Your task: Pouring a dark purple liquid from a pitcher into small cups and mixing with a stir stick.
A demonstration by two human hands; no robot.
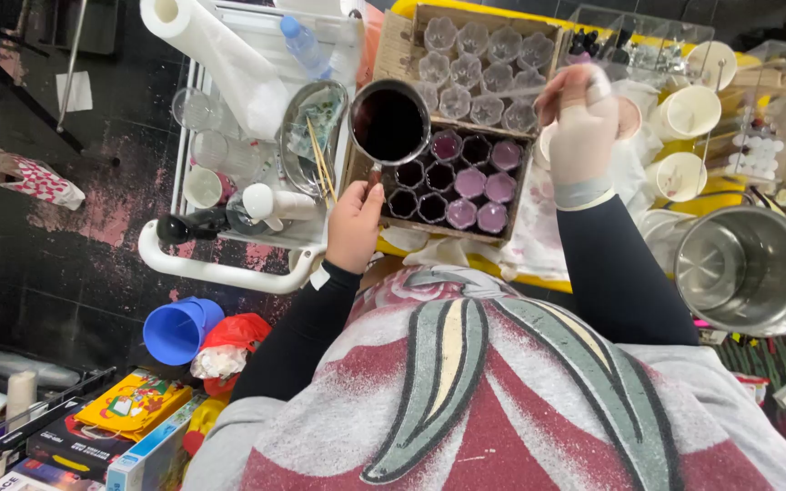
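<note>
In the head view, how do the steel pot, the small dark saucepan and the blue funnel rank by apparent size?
1. Steel pot, largest.
2. and 3. Small dark saucepan and blue funnel look alike; the funnel lies lower, on the floor, so I leave them unranked.

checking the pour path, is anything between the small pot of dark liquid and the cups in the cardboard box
Nothing visible. The left hand holds the small pot directly over the box of cups; the gloved right hand hovers off to the side.

Bright even light, sharp centre, wide-angle bending at edges, dim floor
</note>
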